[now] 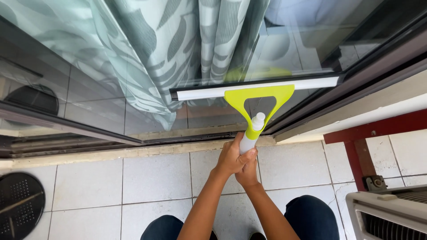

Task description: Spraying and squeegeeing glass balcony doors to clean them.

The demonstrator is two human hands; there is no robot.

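A window squeegee (258,95) with a yellow-green frame, a white blade strip and a white handle rests its blade against a sliding glass door (102,98). Both my hands grip its handle low down. My left hand (231,155) wraps the handle from the left. Just beneath and to the right, my right hand (248,174) is partly hidden behind the left. The blade lies nearly level across the lower part of the pane. Behind the glass hangs a green leaf-patterned curtain (178,49).
The door's track (66,144) runs along a white tiled floor (147,182). A round dark perforated cover (20,204) lies at the left edge. A red metal frame (360,142) and a white grilled appliance (391,213) stand at the right. My knees (311,218) are at the bottom.
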